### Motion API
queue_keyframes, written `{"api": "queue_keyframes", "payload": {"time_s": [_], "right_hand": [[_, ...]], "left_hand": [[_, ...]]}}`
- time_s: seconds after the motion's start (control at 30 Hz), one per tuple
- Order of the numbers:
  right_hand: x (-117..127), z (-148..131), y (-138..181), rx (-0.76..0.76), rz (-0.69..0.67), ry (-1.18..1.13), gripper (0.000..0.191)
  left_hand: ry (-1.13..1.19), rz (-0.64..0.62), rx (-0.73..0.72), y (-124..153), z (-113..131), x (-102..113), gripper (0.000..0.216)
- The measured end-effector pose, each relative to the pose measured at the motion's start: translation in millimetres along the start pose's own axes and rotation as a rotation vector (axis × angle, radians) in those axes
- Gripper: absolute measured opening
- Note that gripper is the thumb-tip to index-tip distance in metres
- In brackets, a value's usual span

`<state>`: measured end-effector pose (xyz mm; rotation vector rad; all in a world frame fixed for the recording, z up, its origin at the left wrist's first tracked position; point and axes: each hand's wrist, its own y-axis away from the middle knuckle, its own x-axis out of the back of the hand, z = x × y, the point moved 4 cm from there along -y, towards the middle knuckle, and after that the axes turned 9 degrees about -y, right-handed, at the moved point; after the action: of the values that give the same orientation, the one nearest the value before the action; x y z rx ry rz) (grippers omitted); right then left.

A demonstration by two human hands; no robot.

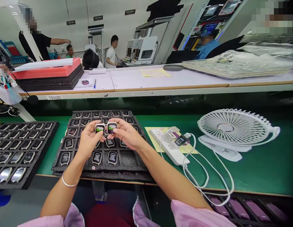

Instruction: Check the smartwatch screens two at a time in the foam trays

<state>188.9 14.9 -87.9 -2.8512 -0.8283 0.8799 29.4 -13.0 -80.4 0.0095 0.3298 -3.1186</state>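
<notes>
My left hand [90,138] grips a smartwatch [99,127] without a strap, its thumb at the lower edge of the screen. Close beside it, my right hand [126,134] holds a second smartwatch [111,126] between thumb and fingers. Both screens are lit with a green band. The two watches are held side by side above a black foam tray [134,160], whose pockets hold more watch bodies, such as a watch [112,157] with white text on its screen. Some pockets at the tray's front right hold no watch. My hands hide part of the middle rows.
Another foam tray [39,151] of watches lies at the left. To the right are a white power strip [169,148] with cables and a white fan [231,126]. A shelf [129,83] runs across behind, with red foam [47,69] on it. Several people are beyond.
</notes>
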Motion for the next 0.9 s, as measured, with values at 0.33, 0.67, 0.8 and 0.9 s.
{"api": "queue_keyframes", "payload": {"time_s": [0.33, 0.67, 0.8, 0.9], "right_hand": [[4.5, 3.3, -1.1, 0.021, 0.03, 0.078, 0.034], [7.6, 5.9, -2.0, 0.05, 0.006, 0.083, 0.036], [7.0, 6.6, -2.4, 0.035, 0.011, 0.088, 0.038], [7.5, 7.3, -1.7, 0.006, 0.03, 0.079, 0.039]], "left_hand": [[0.002, -0.018, 0.027, 0.1, -4.0, 0.6, 0.042], [0.037, -0.035, 0.045, 1.2, -6.4, 0.4, 0.042], [0.041, -0.038, 0.053, 1.9, -6.1, 0.6, 0.044], [0.034, -0.04, 0.066, 3.4, -8.0, 0.8, 0.045]]}}
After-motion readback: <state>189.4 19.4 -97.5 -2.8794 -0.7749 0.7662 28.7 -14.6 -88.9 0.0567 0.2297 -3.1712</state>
